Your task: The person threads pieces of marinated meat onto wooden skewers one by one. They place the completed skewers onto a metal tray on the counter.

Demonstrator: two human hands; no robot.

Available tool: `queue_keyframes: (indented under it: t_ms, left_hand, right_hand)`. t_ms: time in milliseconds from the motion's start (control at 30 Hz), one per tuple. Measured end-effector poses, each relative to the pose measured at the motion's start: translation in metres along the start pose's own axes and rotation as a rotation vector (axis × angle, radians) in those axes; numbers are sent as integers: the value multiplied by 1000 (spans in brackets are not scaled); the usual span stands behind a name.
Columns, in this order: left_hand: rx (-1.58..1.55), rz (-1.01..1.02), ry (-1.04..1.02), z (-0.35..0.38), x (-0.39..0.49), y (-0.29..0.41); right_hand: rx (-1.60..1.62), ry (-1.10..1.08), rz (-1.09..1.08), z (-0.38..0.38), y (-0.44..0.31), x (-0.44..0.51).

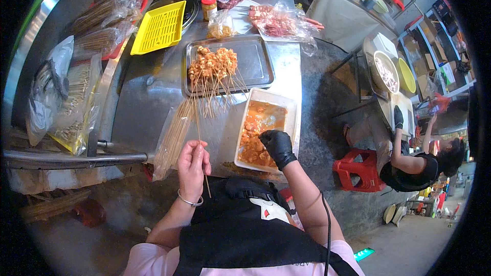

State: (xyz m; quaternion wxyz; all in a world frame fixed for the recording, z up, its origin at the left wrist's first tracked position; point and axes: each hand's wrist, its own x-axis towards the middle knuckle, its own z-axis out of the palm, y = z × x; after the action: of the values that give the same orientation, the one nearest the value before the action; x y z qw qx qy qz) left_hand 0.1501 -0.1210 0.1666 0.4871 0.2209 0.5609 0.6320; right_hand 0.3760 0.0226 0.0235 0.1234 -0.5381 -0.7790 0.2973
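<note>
My bare left hand (195, 165) pinches a single bamboo skewer (208, 188), which stands nearly upright in the picture. In a black glove, my right hand (279, 147) is over the white plastic tub (294, 122), its fingers curled; whether they hold a piece is hidden. Chunks of marinated meat (251, 130) lie in orange sauce inside that tub. Ahead, a metal tray (253, 63) carries a pile of skewered meat (215, 65) on its left half, sticks pointing towards me. Beside my left hand, an open plastic bag holds a bundle of bamboo skewers (176, 130).
A yellow slotted basket (159, 27) leans at the table's back left. Behind the tray are a red-lidded jar (209, 7) and bagged meat skewers (276, 21). Bagged sticks (73, 99) fill the left shelf. At right, a co-worker (418, 165) sits near a red stool (356, 168).
</note>
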Motion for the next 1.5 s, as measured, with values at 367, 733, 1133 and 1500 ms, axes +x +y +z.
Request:
queue_keyframes:
  t_ms: [367,733,1133,1500]
  left_hand:
    - [577,119,-150,-7,4,-26]
    - [1104,320,-256,24,-14,-13]
    - [1180,315,-380,32,-17,-3]
    - [1261,385,-385,32,-23,13]
  right_hand:
    - [21,-183,-10,46,-19,15]
    - [1548,-387,329,-27,-19,-45]
    - [1148,-175,91,-55,-43,-52]
    - [1374,-165,161,-62,-58,-59]
